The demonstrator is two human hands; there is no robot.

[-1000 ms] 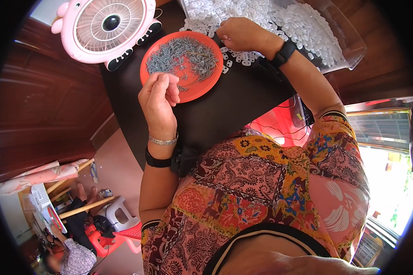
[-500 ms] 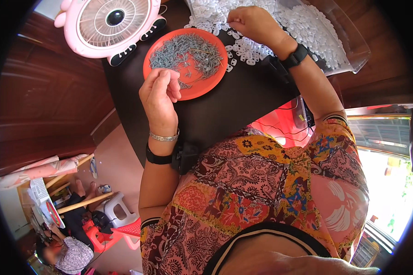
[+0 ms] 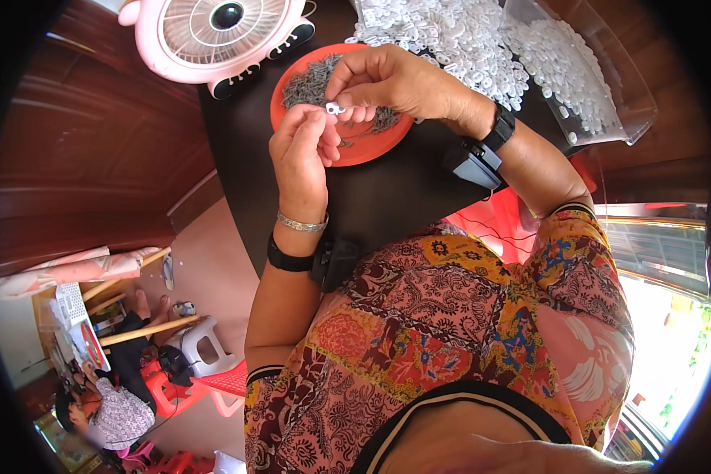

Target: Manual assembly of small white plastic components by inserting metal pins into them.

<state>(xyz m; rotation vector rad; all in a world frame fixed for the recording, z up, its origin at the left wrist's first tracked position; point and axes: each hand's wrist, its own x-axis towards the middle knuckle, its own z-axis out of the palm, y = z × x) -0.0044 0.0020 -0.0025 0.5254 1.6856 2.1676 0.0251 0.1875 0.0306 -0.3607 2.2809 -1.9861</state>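
Note:
A small white plastic piece with holes (image 3: 335, 108) is pinched between the thumb and fingers of my right hand (image 3: 395, 83). My left hand (image 3: 302, 146) is closed in a pinch right beside that piece, its fingertips at the piece's edge. Whatever those left fingers hold is too small to make out. Both hands are over a round orange-red plate (image 3: 371, 150), partly hiding it. On the plate lies a heap of small grey screws (image 3: 312, 83). Beyond my right hand spreads a pile of similar white pieces (image 3: 450, 35) on the dark table.
A pink fan (image 3: 221, 35) stands left of the plate. A clear plastic tray (image 3: 632, 122) with more white pieces (image 3: 565, 71) sits at the right on the dark table (image 3: 253, 174). Lower left, another person (image 3: 122, 415) sits near red stools (image 3: 166, 395).
My right hand has come left from the pile of white pieces to my left hand, bringing one piece. The whole view has shifted slightly, and my left hand remains pinched over the plate.

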